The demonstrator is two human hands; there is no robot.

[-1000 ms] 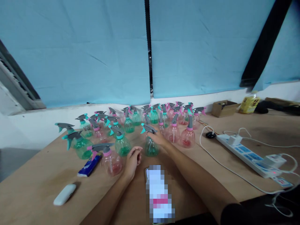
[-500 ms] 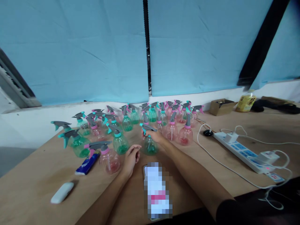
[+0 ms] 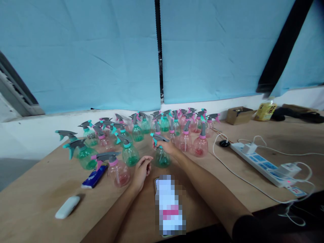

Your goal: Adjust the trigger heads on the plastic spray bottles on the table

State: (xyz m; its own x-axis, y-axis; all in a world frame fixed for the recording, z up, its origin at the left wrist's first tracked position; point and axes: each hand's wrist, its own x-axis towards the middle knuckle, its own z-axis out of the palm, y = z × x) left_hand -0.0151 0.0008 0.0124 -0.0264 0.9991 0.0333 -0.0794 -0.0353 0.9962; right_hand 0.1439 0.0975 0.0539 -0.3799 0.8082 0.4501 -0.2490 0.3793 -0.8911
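Observation:
My right hand (image 3: 165, 146) is wrapped round the neck of a green spray bottle (image 3: 162, 158) that stands upright on the wooden table (image 3: 50, 199). Its grey head and teal trigger point left. My left hand (image 3: 143, 168) rests to the left of that bottle, apart from it, with fingers curled in; whether anything is in them I cannot make out. Close by on the left are a pink spray bottle (image 3: 119, 173) and another green spray bottle (image 3: 130, 156). Several more pink and green ones stand behind, among them a pink spray bottle (image 3: 199, 147) to the right.
A phone (image 3: 170, 206) with a blurred screen lies between my forearms. At left are a blue packet (image 3: 94, 177) and a white case (image 3: 67, 207). A power strip (image 3: 260, 163) with white cables occupies the right side; a cardboard box (image 3: 240, 115) and a yellow-labelled bottle (image 3: 265, 110) stand behind it.

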